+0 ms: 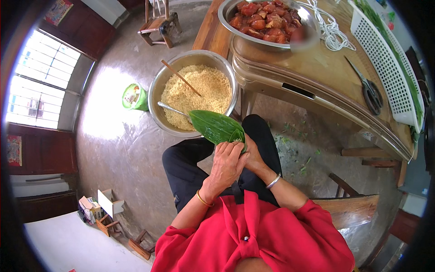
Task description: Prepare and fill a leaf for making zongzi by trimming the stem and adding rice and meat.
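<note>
Above my lap, a folded green leaf cone (217, 127) with pale rice grains showing in its fold is gripped in both hands. My left hand (225, 162) lies across its near side, the fingers bent over the lower edge. Cupped around the cone's right side is my right hand (253, 154), partly hidden behind the leaf and left hand. The leaf's broad free end points up and left, over the rim of a metal basin (157, 85). This basin is full of rice grains (204, 81). A wooden stick (180, 77) and a metal spoon (171, 108) stand in the rice.
A metal bowl of red-brown meat chunks (261, 22) sits on the table (316, 73). Right of it lie white string (334, 35), scissors (368, 90) and a white perforated basket (380, 54) with long green leaves. A green bin (138, 98) stands left of the basin.
</note>
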A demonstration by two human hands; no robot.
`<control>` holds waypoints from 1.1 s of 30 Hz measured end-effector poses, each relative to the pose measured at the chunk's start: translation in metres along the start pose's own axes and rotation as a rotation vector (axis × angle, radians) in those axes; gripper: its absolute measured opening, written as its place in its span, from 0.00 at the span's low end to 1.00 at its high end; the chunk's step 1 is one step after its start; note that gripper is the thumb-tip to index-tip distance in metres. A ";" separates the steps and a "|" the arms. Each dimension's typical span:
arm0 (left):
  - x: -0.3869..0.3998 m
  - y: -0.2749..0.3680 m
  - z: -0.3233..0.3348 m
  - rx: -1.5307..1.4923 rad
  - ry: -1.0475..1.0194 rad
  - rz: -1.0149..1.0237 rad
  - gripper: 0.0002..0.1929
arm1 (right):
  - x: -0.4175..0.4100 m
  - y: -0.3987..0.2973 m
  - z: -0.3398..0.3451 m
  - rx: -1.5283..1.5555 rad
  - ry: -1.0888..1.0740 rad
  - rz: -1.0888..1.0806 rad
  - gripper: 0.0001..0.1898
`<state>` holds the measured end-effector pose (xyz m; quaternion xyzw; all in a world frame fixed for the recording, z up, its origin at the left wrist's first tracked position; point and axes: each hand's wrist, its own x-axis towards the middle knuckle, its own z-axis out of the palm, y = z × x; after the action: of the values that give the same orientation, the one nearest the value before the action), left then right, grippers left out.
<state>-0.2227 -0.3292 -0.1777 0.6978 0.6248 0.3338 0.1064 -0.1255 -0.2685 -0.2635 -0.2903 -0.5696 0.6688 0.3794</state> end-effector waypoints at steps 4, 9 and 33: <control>0.000 0.000 0.000 0.000 -0.009 -0.005 0.15 | -0.001 0.002 0.000 -0.012 0.003 0.003 0.23; 0.000 -0.001 0.000 -0.005 -0.039 -0.017 0.15 | -0.001 -0.004 0.000 -0.061 0.016 0.008 0.22; -0.003 -0.006 0.007 -0.058 -0.026 -0.047 0.13 | -0.002 0.003 -0.003 -0.180 0.045 -0.004 0.17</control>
<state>-0.2238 -0.3287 -0.1871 0.6838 0.6297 0.3401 0.1423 -0.1223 -0.2690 -0.2670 -0.3370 -0.6194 0.6074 0.3660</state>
